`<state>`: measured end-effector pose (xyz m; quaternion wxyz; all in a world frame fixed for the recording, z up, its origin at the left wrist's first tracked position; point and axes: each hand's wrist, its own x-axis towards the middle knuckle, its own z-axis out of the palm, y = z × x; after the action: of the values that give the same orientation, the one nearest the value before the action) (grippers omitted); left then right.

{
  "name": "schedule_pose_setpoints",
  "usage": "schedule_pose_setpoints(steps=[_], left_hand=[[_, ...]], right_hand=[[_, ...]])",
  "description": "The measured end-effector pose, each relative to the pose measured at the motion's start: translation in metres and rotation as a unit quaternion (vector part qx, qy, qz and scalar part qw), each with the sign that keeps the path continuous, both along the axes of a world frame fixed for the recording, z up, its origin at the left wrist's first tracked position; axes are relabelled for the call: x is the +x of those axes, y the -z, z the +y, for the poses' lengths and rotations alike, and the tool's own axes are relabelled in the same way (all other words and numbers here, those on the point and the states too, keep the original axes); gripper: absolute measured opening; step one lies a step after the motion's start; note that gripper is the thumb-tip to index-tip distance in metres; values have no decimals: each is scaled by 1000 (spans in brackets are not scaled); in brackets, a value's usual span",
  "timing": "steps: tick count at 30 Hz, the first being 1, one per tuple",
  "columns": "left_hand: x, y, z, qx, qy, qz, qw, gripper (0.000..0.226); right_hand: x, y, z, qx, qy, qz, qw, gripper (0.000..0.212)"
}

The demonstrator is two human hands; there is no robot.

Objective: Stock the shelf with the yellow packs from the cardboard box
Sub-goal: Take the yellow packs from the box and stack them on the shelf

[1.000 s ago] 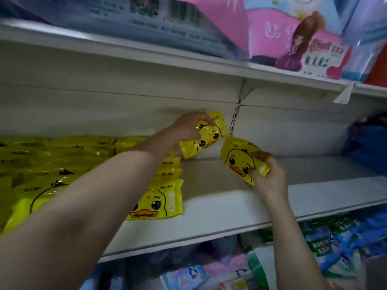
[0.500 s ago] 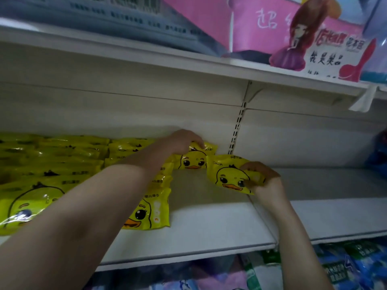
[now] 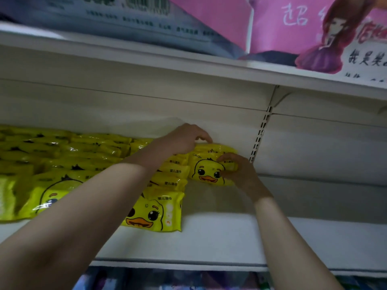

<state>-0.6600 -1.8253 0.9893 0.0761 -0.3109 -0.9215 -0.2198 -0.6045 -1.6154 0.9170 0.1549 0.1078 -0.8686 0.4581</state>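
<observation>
Two yellow duck-print packs stand at the back of the white shelf, right of the filled rows. My left hand reaches in from the left, and its fingers curl over the top edge of the rear yellow pack, which is against the back wall. My right hand pinches the right end of the front yellow pack, which stands just in front of the rear one with its duck face toward me. The cardboard box is out of view.
Rows of stocked yellow packs fill the shelf's left half, the nearest one by my left forearm. A slotted upright runs down the back wall. Pink and grey packages sit on the shelf above. Bare shelf lies to the right.
Both hands moved deeper and lower into the shelf. The two packs went from held in the air to standing at the back wall, one in front of the other.
</observation>
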Motion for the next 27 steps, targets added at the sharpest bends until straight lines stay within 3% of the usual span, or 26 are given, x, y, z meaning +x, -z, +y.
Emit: schedule_pose_setpoints(steps=[5, 9, 12, 20, 27], left_hand=[[15, -4, -9, 7, -16, 19, 1000, 52], [26, -1, -12, 7, -28, 22, 999, 49], [38, 0, -17, 11, -22, 27, 999, 46], [89, -8, -61, 95, -46, 53, 993, 41], [157, 1, -163, 140, -100, 93, 981, 37]], right_hand=[[-1, 6, -8, 42, 91, 41, 994, 34], [-4, 9, -6, 149, 153, 75, 974, 39], [3, -3, -11, 147, 188, 72, 968, 40], [45, -41, -72, 79, 129, 131, 980, 38], [96, -45, -184, 35, 87, 157, 983, 35]])
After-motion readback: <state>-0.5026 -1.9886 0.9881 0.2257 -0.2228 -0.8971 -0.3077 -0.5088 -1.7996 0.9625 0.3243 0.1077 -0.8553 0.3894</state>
